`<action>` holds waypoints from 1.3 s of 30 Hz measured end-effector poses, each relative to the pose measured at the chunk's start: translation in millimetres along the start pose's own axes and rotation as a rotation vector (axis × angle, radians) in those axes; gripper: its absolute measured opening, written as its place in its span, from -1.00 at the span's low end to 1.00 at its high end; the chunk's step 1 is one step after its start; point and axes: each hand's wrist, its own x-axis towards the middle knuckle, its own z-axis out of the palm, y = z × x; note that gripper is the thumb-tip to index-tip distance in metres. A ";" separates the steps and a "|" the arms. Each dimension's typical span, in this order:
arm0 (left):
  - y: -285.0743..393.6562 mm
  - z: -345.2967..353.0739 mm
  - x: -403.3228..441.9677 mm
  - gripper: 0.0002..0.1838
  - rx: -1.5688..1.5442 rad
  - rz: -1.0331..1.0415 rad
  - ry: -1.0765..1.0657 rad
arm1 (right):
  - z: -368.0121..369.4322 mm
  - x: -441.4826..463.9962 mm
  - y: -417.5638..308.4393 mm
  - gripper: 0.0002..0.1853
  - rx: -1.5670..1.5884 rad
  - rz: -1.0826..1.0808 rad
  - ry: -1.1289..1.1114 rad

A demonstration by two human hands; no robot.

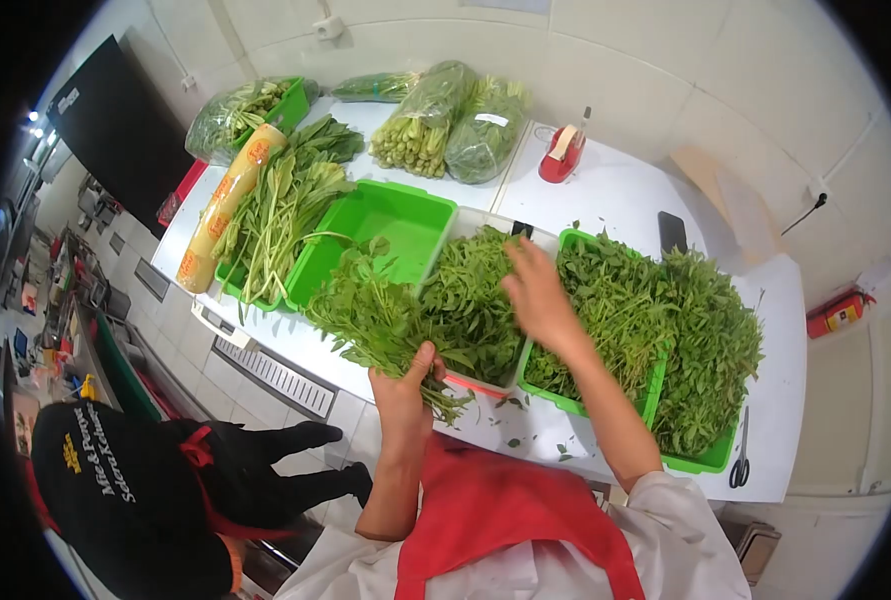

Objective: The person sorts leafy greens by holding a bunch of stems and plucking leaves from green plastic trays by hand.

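My left hand (405, 385) is closed around the stems of a leafy green bunch (370, 310), which leans over the near edge of an empty-looking green basket (395, 225). My right hand (537, 295) is above the right side of a whitish container filled with picked leaves (470, 285); its fingers are partly blurred, and whether they hold anything is unclear. Right of it, a green basket (590, 404) is heaped with leafy stems, and another heap of greens (710, 350) stands farther right.
Long-stemmed greens (290, 205) and a wrap roll (227, 210) lie at the left. Bagged vegetables (425, 120), a red tape dispenser (562, 155) and a phone (672, 232) are at the back. Scissors (740, 460) lie front right. A person in black (135, 500) is at lower left.
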 end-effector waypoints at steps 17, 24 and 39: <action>3.6 6.7 3.3 -0.70 -0.083 -0.090 -0.061 | -20.2 -21.4 -37.2 -0.73 0.118 -0.214 0.064; -7.1 24.4 1.9 -0.70 0.009 -0.124 -0.211 | -53.3 -47.1 -77.7 -0.76 0.557 0.019 -0.046; -21.5 55.3 -2.9 -0.67 0.073 -0.217 -0.357 | -61.8 -74.7 -28.8 -0.84 1.181 0.279 0.205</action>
